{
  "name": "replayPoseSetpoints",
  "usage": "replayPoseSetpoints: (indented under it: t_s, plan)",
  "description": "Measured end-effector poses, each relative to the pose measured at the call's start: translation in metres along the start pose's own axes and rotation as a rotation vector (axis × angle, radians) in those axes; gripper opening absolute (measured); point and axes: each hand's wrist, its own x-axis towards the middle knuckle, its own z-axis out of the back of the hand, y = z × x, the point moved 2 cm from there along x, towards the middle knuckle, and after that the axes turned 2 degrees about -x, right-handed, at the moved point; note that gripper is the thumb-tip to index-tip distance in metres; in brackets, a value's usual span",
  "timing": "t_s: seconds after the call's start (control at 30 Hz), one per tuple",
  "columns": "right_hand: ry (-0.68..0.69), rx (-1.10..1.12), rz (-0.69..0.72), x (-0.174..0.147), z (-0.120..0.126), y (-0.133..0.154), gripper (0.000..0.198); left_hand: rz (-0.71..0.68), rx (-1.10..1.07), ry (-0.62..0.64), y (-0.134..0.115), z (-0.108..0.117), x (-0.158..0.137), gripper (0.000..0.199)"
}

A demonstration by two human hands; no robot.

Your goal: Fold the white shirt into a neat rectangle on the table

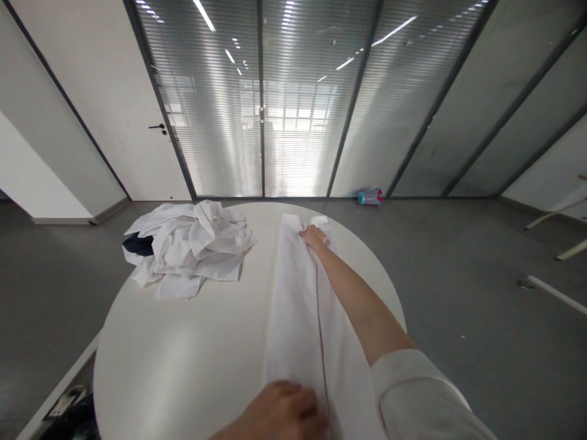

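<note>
A long white garment lies stretched over the table, its two narrow panels side by side like trouser legs, with a dark gap running between them. At its far end, my right hand has its fingers curled on the cloth of the right panel, close to the gap. Low in the picture, my left hand is over the near part of the left panel. Motion smears its fingers, so their grip is unclear. The garment's near end runs out of view.
A crumpled heap of white cloth with a dark blue piece lies on the left of the round white table. A blue-and-red item is on the floor by the glass partition. Pale furniture legs stand right.
</note>
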Motion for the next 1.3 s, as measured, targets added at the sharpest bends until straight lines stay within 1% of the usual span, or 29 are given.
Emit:
replayPoseSetpoints:
  t_s: [0.03, 0.07, 0.1, 0.13, 0.17, 0.23, 0.3, 0.33, 0.4, 0.47, 0.5, 0.53, 0.6, 0.67, 0.77, 0.87, 0.93, 1.0, 1.1, 1.2, 1.23, 1.3]
  plan:
    - [0.006, 0.001, 0.017, -0.003, -0.002, 0.004, 0.045, 0.016, -0.025, 0.010, 0.010, 0.021, 0.012, 0.018]
    - [0.012, 0.002, 0.034, -0.006, -0.004, 0.009, 0.043, 0.073, -0.022, -0.015, 0.022, 0.039, 0.025, 0.020]
    - [0.016, 0.004, 0.053, -0.009, -0.005, 0.013, 0.042, 0.099, -0.003, -0.067, 0.035, 0.052, 0.038, 0.026]
    - [0.019, 0.007, 0.072, -0.012, -0.007, 0.017, 0.040, 0.125, 0.032, -0.087, 0.048, 0.059, 0.049, 0.036]
    - [0.018, 0.009, 0.088, -0.015, -0.008, 0.020, 0.039, 0.154, 0.060, -0.088, 0.062, 0.060, 0.059, 0.047]
    - [-0.011, 0.012, 0.123, -0.022, -0.009, 0.029, 0.039, 0.204, 0.085, -0.064, 0.084, 0.051, 0.071, 0.067]
    - [-0.068, 0.019, 0.178, -0.029, -0.011, 0.039, 0.042, 0.233, 0.080, -0.036, 0.098, 0.035, 0.074, 0.075]
    - [-0.101, 0.020, 0.235, -0.033, -0.012, 0.046, 0.045, 0.238, 0.075, -0.029, 0.102, 0.029, 0.074, 0.076]
    - [-0.157, -0.002, 0.422, -0.038, -0.018, 0.061, 0.053, 0.234, 0.071, -0.025, 0.103, 0.021, 0.071, 0.074]
    - [-0.154, -0.066, 0.589, -0.039, -0.028, 0.074, 0.066, 0.225, 0.071, -0.026, 0.100, 0.020, 0.068, 0.074]
    - [-0.127, -0.105, 0.628, -0.037, -0.034, 0.080, 0.073, 0.222, 0.070, -0.026, 0.099, 0.021, 0.067, 0.074]
    - [-0.087, -0.138, 0.629, -0.033, -0.040, 0.084, 0.078, 0.219, 0.069, -0.025, 0.098, 0.021, 0.067, 0.074]
    - [-0.001, -0.167, 0.572, -0.021, -0.049, 0.089, 0.082, 0.212, 0.067, -0.019, 0.097, 0.022, 0.067, 0.074]
    - [0.037, -0.167, 0.532, -0.008, -0.054, 0.094, 0.083, 0.209, 0.075, -0.013, 0.097, 0.021, 0.067, 0.074]
    - [0.037, -0.152, 0.485, 0.009, -0.057, 0.101, 0.082, 0.207, 0.099, -0.025, 0.098, 0.018, 0.067, 0.074]
    - [0.018, -0.129, 0.452, 0.014, -0.058, 0.106, 0.080, 0.210, 0.107, -0.050, 0.098, 0.018, 0.067, 0.075]
    - [-0.005, -0.108, 0.459, 0.014, -0.056, 0.108, 0.078, 0.221, 0.097, -0.052, 0.098, 0.018, 0.067, 0.073]
    - [-0.038, -0.085, 0.486, 0.014, -0.048, 0.106, 0.073, 0.231, 0.084, -0.044, 0.098, 0.018, 0.067, 0.073]
    - [-0.094, -0.063, 0.514, 0.021, -0.023, 0.091, 0.066, 0.234, 0.084, -0.048, 0.100, 0.015, 0.066, 0.075]
    - [-0.116, -0.070, 0.468, 0.031, 0.001, 0.060, 0.063, 0.231, 0.099, -0.065, 0.102, 0.012, 0.066, 0.074]
    - [-0.106, -0.078, 0.446, 0.033, 0.005, 0.048, 0.063, 0.229, 0.101, -0.066, 0.102, 0.012, 0.066, 0.073]
    - [-0.060, -0.099, 0.417, 0.032, 0.005, 0.026, 0.065, 0.228, 0.102, -0.067, 0.102, 0.012, 0.066, 0.073]
